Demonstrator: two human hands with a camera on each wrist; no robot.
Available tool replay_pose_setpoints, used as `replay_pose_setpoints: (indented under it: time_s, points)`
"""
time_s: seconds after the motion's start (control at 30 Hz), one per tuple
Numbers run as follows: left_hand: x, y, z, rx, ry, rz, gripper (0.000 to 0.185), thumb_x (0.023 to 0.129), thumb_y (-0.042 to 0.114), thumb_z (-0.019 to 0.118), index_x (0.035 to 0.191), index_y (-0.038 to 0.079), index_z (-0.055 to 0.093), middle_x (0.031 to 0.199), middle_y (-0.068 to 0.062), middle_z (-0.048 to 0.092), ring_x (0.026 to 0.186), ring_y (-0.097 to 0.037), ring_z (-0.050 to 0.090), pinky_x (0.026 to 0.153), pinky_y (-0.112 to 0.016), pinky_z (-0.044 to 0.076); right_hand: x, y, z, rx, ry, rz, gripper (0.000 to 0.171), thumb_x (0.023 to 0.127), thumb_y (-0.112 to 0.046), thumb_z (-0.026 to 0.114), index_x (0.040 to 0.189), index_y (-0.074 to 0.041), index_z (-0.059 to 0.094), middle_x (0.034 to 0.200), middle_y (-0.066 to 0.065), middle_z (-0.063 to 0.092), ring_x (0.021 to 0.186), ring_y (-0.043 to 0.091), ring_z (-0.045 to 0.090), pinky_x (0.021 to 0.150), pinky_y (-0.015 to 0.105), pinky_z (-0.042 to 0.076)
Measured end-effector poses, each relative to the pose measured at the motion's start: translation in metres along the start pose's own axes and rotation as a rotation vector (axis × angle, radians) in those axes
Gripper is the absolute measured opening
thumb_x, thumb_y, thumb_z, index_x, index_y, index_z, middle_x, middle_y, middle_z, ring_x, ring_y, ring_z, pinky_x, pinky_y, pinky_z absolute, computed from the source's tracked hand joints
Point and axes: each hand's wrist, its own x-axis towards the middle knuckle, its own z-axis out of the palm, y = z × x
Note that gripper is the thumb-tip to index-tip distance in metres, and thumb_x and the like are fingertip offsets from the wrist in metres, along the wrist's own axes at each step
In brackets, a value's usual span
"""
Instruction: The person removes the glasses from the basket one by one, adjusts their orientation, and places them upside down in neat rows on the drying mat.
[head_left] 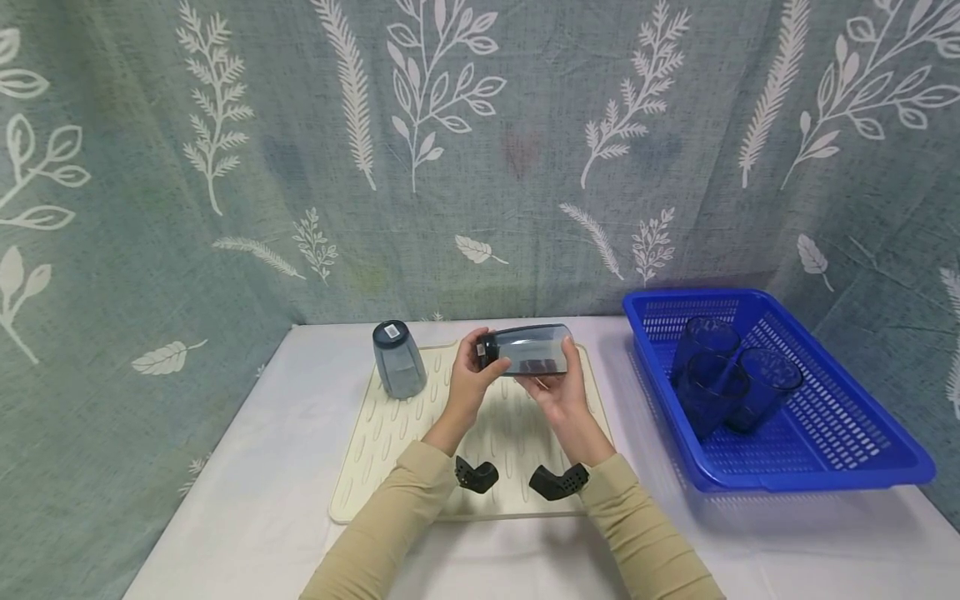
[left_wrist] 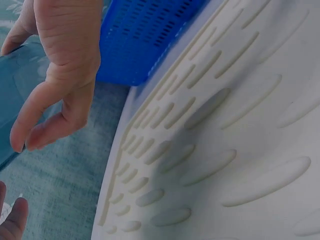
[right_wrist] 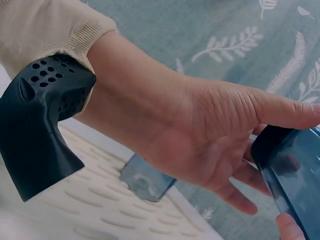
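A clear blue-grey drinking glass (head_left: 531,348) lies sideways in the air above a cream draining mat (head_left: 386,454). Its dark base, bearing a small white label, points left. My left hand (head_left: 469,379) grips that base end, thumb across the near side. At the rim end my right hand (head_left: 562,398) holds the glass, with its thumb up by the rim and fingers underneath. The right wrist view shows the left hand (right_wrist: 210,125) around the dark base. In the left wrist view the right hand (left_wrist: 67,65) appears on the glass (left_wrist: 17,95).
Another such glass (head_left: 401,367) stands upside down at the mat's back left. To the right, a blue plastic basket (head_left: 862,417) contains several glasses (head_left: 768,375). A leaf-patterned curtain (head_left: 517,167) hangs behind the white table (head_left: 255,467). Each wrist carries a black device (head_left: 558,482).
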Motion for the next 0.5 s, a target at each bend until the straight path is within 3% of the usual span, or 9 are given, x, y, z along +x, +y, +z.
replay_pose_setpoints:
  time_s: [0.2, 0.43, 0.5]
  points:
    - [-0.0010, 0.0010, 0.0000, -0.032, -0.014, -0.003, 0.078, 0.075, 0.021, 0.075, 0.138, 0.006, 0.030, 0.137, -0.017, 0.039, 0.122, -0.039, 0.038, 0.085, -0.018, 0.045, 0.0010, 0.0041, 0.0007, 0.105, -0.014, 0.078, 0.078, 0.088, -0.051, 0.049, 0.144, -0.010, 0.015, 0.141, 0.018, 0.018, 0.133, 0.031, 0.027, 0.106, 0.042, 0.031]
    - [-0.0009, -0.0027, 0.0004, -0.069, 0.003, 0.009, 0.094, 0.065, 0.041, 0.079, 0.139, 0.011, 0.030, 0.138, -0.014, 0.039, 0.123, -0.039, 0.038, 0.085, -0.019, 0.046, 0.0010, 0.0080, 0.0007, 0.148, -0.022, 0.101, 0.076, 0.088, -0.052, 0.049, 0.143, -0.011, 0.016, 0.141, 0.015, 0.018, 0.134, 0.031, 0.026, 0.106, 0.042, 0.031]
    - [-0.0008, -0.0031, 0.0009, -0.080, 0.012, 0.013, 0.090, 0.067, 0.037, 0.079, 0.139, 0.011, 0.031, 0.137, -0.014, 0.040, 0.123, -0.040, 0.038, 0.085, -0.019, 0.046, 0.0020, 0.0086, 0.0004, 0.144, -0.022, 0.100, 0.075, 0.088, -0.052, 0.049, 0.143, -0.011, 0.018, 0.140, 0.015, 0.019, 0.133, 0.031, 0.028, 0.105, 0.042, 0.032]
